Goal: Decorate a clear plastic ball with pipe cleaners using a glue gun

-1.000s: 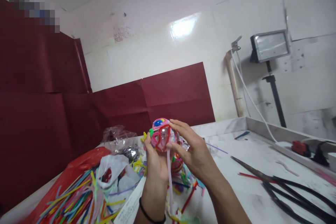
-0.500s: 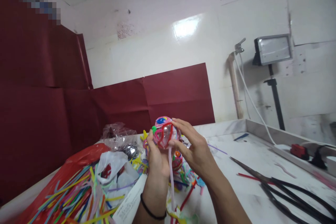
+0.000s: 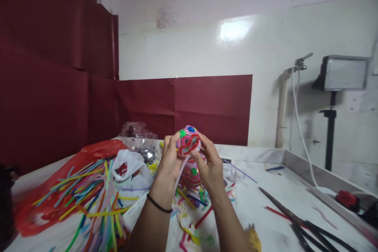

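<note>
Between my two hands is a small rounded, partly clear object (image 3: 189, 145) covered with red, pink, green and blue pipe cleaners. My left hand (image 3: 167, 159) grips its left side. My right hand (image 3: 210, 165) closes on the right side, its thumb at the lower front near the end of a pale pink pipe cleaner (image 3: 180, 171) that hangs down. Whether the thumb pinches that strip I cannot tell. Just below the hands sits another object (image 3: 191, 175) decorated in pink, red and green, partly hidden by them.
Loose pipe cleaners (image 3: 88, 193) spread over a red plastic bag (image 3: 44, 212) at left, beside a white bag (image 3: 126, 165). Large black scissors (image 3: 292, 216) lie at right with a red strip. A yellow object (image 3: 254, 238) shows at the front. A lamp (image 3: 345, 73) stands behind the raised table edge.
The view has turned and levelled. The decorated object has tilted in my hands, and my left fingers now curl over its side. The pale pink strip hangs further left. The yellow object has come into view.
</note>
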The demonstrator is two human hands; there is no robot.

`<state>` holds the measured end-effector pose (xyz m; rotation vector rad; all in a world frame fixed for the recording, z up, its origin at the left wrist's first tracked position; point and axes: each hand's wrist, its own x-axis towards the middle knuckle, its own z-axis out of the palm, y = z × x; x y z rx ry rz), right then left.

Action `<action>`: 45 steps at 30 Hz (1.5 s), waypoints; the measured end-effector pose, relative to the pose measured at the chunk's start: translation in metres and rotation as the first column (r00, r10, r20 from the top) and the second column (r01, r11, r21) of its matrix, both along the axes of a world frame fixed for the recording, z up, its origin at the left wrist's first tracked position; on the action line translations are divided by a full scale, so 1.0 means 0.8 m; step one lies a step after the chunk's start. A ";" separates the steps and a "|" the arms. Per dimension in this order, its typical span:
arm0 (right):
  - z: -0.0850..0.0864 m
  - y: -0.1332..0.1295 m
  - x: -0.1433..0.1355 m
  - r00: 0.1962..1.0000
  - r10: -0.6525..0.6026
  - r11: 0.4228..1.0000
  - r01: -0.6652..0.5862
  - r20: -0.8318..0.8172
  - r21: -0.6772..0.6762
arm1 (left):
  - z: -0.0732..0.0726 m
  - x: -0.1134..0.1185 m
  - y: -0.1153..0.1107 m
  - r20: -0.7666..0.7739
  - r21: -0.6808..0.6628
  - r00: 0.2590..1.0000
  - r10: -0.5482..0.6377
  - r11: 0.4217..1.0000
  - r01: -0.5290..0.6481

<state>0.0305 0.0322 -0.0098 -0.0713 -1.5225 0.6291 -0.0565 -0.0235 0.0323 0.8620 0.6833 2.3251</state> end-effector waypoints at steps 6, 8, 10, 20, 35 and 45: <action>-0.019 0.010 -0.020 0.998 0.026 0.998 -0.030 -0.063 -0.061 | -0.003 -0.008 -0.004 -0.113 -0.107 0.990 0.089 0.989 -0.101; -0.020 0.010 -0.021 0.998 0.008 0.998 -0.012 -0.062 -0.060 | -0.002 -0.007 -0.004 -0.109 -0.100 0.989 0.096 0.989 -0.107; -0.019 0.008 -0.020 0.998 -0.004 0.998 0.001 -0.056 -0.057 | -0.001 -0.006 -0.003 -0.105 -0.093 0.990 0.097 0.990 -0.107; -0.020 0.013 -0.016 0.996 0.047 0.997 -0.051 -0.072 -0.064 | -0.007 -0.003 0.001 -0.102 -0.100 0.990 0.095 0.989 -0.105; -0.021 0.016 -0.017 0.994 0.043 0.998 -0.048 -0.097 -0.051 | -0.003 0.003 -0.001 -0.112 -0.109 0.987 0.114 0.986 -0.126; -0.017 0.013 -0.009 0.996 0.046 0.998 -0.049 -0.079 -0.038 | -0.006 0.000 0.007 -0.106 -0.113 0.988 0.116 0.985 -0.128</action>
